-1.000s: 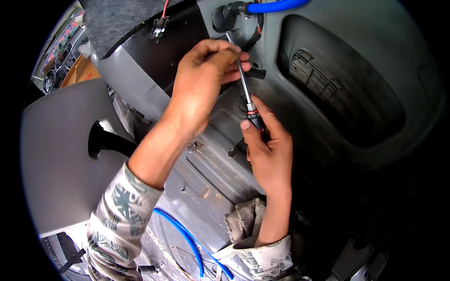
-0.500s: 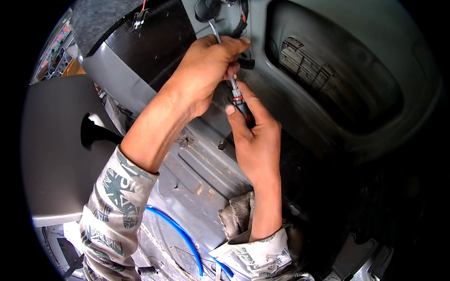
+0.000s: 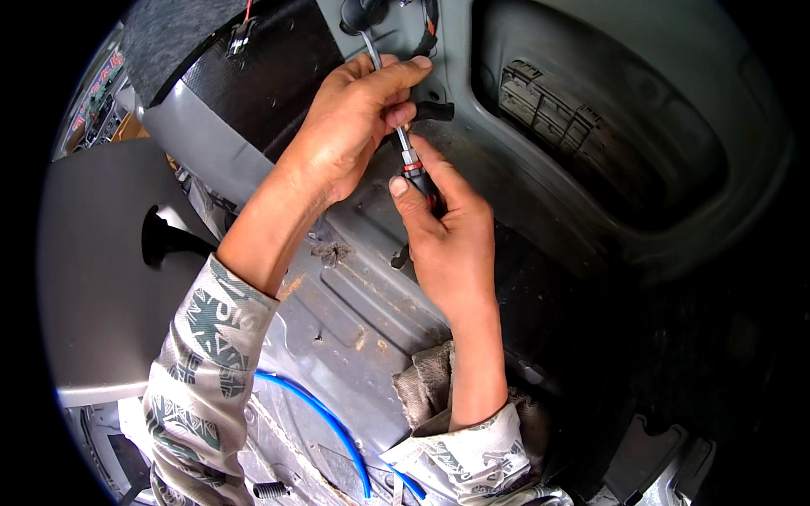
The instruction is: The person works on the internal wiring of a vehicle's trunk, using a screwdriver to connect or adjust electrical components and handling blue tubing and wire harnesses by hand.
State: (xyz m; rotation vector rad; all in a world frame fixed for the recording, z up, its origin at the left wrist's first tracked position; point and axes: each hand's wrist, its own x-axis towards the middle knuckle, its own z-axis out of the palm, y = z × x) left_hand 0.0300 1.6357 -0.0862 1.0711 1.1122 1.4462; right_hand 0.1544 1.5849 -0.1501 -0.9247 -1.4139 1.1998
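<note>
My right hand [image 3: 456,244] is closed round the black and red handle of a screwdriver [image 3: 419,179], thumb along one side. Further up, my left hand [image 3: 359,118] pinches the metal shaft between thumb and fingers, steadying it at a slant. The shaft's far end meets a black round rubber plug [image 3: 363,13] at the top of the view; how the tip sits against it cannot be made out. Beside my left fingertips, a short black stub [image 3: 434,110] sticks out from the grey metal panel [image 3: 460,51].
A deep recess [image 3: 591,126] opens in the panel on the right. Wires in black wrap [image 3: 429,34] run down near the plug. A blue tube [image 3: 325,413] lies on the metal floor, near a grey-brown cloth [image 3: 426,388]. A dark grey panel [image 3: 101,278] stands at left.
Both hands and the screwdriver appear slightly further left and up, along with some of the surroundings. The grip of each hand stays much the same.
</note>
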